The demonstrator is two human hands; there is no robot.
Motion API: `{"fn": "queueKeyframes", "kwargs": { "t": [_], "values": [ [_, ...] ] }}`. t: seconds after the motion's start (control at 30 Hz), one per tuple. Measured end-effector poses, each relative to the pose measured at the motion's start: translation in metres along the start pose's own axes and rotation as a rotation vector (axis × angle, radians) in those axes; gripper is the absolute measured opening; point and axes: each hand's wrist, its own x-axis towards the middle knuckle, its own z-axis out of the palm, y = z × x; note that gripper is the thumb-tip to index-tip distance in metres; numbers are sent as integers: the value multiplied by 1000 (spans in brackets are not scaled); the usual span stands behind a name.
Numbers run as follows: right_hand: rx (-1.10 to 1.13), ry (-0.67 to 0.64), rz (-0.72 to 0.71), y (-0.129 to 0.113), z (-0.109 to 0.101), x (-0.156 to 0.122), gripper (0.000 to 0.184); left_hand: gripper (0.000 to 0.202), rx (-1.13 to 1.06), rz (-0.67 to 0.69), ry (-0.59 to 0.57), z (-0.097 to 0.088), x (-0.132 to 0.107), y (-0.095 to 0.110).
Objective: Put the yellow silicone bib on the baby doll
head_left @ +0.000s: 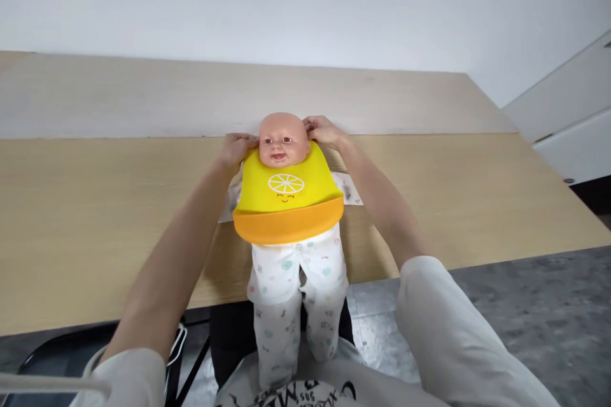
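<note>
Across the middle of the head view, a baby doll (pixel 282 140) lies on its back on a light wooden tabletop (pixel 95 222), its head pointing away from the person. It wears a yellow and orange silicone bib (pixel 286 187) with a lemon-slice print over a white patterned sleepsuit (pixel 298 267). Its legs run past the near table edge toward the lower middle of the frame, with no visible support beneath them. The greatest risk looks to be the doll sliding over that edge, should the hands pull it toward the body or let go. Tugging near the neck could also knock the stiff bib askew, and the head could roll to one side, since only the hands appear to steady it.

At upper centre, the left hand (pixel 236 149) sits against the doll's neck on the frame-left side, and the right hand (pixel 323 131) rests against the head on the frame-right side, both beside the top corners of the bib. Neither is clenched. Both are partly open, with the fingers curving behind the head, where the fingertips are hidden, so it cannot be told whether they pinch a bib strap or merely cup the head. White sleeves (pixel 429 311) enter from the lower corners. Flat white printed fabric (pixel 348 189) sticks out on both sides of the bib. Beyond the tabletop, a paler board (pixel 143 98) spans the upper frame, and a white cabinet (pixel 568 121) stands at upper right.
</note>
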Motion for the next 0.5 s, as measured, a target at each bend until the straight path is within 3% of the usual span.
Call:
{"fn": "queueKeyframes", "kwargs": {
  "t": [0.5],
  "values": [
    [-274,111,36,12,-15,64,30,8,150,51,108,8,68,8]
  ]
}}
